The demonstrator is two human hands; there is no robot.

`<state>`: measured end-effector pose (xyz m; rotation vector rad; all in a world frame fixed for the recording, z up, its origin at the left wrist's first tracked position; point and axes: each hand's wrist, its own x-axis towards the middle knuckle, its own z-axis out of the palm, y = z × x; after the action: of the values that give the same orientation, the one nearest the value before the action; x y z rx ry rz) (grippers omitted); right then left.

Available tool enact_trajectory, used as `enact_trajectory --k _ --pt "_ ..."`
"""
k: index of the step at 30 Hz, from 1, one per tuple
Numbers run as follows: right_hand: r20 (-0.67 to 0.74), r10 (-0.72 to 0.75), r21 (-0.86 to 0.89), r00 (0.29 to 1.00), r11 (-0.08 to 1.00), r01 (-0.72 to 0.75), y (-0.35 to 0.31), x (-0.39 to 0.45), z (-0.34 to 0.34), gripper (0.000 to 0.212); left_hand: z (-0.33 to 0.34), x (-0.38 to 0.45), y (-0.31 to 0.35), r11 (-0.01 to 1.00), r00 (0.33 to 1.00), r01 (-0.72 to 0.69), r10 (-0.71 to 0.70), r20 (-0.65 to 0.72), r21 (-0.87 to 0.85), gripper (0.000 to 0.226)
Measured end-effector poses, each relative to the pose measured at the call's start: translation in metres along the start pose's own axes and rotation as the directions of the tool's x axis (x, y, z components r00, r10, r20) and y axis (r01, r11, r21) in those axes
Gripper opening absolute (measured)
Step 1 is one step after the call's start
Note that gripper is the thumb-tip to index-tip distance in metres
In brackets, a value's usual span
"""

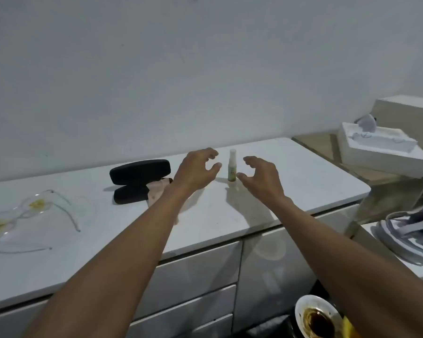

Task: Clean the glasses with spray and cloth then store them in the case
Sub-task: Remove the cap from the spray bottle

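Head view of a white countertop (205,215) set against a pale wall, with drawer fronts (195,269) below its front edge. Both bare forearms extend forward over the counter. The left hand (195,169) and the right hand (260,175) hover on either side of a small spray bottle (232,168), fingers spread and loosely curved toward it; neither hand grips anything, and a gap shows between each set of fingertips and the bottle. The bottle stands upright near the back of the counter (pale cap above, yellowish-green label below).

To the left of the left hand lies a black glasses case (138,180), open, its lid raised behind the base. A light-coloured cloth (158,191) lies just beside the case's right end, partly hidden by the left wrist. Well apart, at the far left of the counter, rest the clear-framed glasses (22,215), temples unfolded and both lenses smeared with yellowish marks.

At right, beyond the counter's end, a white foam packing tray (381,152) sits on a lower wooden surface, and a striped fabric item (410,232) lies nearer the camera. At the lower right edge, a white dish (314,315) holds a dark brown residue.
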<state>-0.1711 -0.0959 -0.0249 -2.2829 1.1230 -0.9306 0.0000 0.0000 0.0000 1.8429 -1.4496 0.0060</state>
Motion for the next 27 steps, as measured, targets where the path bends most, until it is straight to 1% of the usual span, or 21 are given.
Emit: enact_trajectory --k 1,3,7,9,11,13,15,17,23,27 --pt "-0.009 0.010 0.035 1.000 0.999 -0.010 0.001 0.002 0.003 0.057 0.003 0.001 0.000 0.997 1.000 0.013 -0.014 -0.016 -0.076 0.032" --pt "-0.006 0.035 0.085 0.999 0.996 -0.034 0.000 0.004 0.006 0.060 0.007 0.004 0.004 0.984 0.998 0.030 -0.038 -0.041 -0.173 0.030" --pt "-0.009 0.073 0.177 0.997 0.982 -0.070 -0.002 0.011 0.014 0.058 0.010 0.017 0.016 0.958 0.998 0.048 -0.060 -0.032 -0.282 0.037" --pt "-0.011 0.058 0.218 0.998 0.974 -0.055 -0.003 0.014 0.019 0.050 0.011 0.024 0.019 0.952 0.998 0.058 -0.059 0.008 -0.301 0.042" --pt "-0.010 0.036 0.257 0.999 0.966 -0.032 -0.001 0.016 0.024 0.038 0.015 0.031 0.020 0.944 0.998 0.062 -0.051 0.045 -0.323 0.043" --pt "0.002 0.019 0.289 1.000 0.957 -0.019 0.001 0.018 0.028 0.022 0.019 0.035 0.019 0.940 0.997 0.069 -0.050 0.063 -0.335 0.036" --pt "0.022 0.037 0.320 0.999 0.947 -0.042 0.003 0.018 0.031 0.013 0.022 0.038 0.019 0.936 0.997 0.077 -0.062 0.056 -0.344 0.026" --pt "0.024 0.056 0.334 0.998 0.940 -0.061 0.004 0.019 0.032 0.012 0.025 0.041 0.017 0.936 0.997 0.076 -0.068 0.035 -0.344 0.022" --pt "0.026 0.077 0.365 0.997 0.927 -0.081 0.005 0.021 0.034 0.014 0.032 0.046 0.017 0.944 0.999 0.048 -0.051 0.000 -0.327 0.022" --pt "0.026 0.073 0.347 0.997 0.935 -0.078 0.005 0.022 0.034 0.018 0.034 0.050 0.019 0.937 0.995 0.044 -0.072 -0.070 -0.345 0.017"
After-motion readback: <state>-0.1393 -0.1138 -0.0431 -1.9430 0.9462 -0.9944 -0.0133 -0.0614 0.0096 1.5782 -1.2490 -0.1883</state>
